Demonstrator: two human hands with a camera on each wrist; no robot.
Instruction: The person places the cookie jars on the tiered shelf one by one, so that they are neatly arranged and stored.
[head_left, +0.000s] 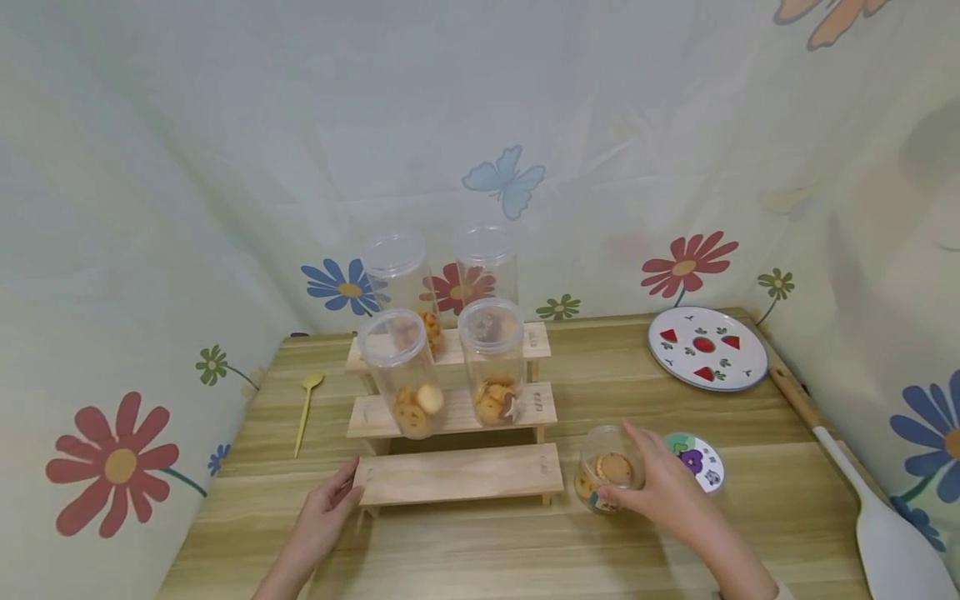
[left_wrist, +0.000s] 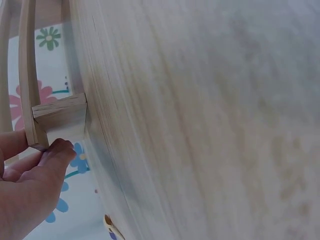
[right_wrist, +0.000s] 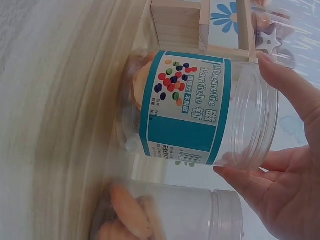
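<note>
My right hand (head_left: 663, 483) holds a short clear jar (head_left: 600, 496) of round cookies by its upper part, beside the right end of the wooden step rack. In the right wrist view a teal and white label reading "Magnetic Particle" covers the side of this jar (right_wrist: 185, 110). Just beyond it stands another cookie jar (right_wrist: 175, 210), whose round printed lid (head_left: 708, 471) shows a purple flower in the head view. At the rack's left end, my left hand (head_left: 322, 517) pinches the corner of the lowest wooden step (head_left: 457, 475), thumb and fingers on either side of the board (left_wrist: 37, 132).
Tall clear canisters (head_left: 405, 387) with cookies and snacks stand on the rack's middle and upper steps. Left of the rack lies a yellow spoon (head_left: 303, 412). A strawberry-patterned plate (head_left: 686, 354) rests at the back right, near a large white spatula (head_left: 896, 542) along the right edge.
</note>
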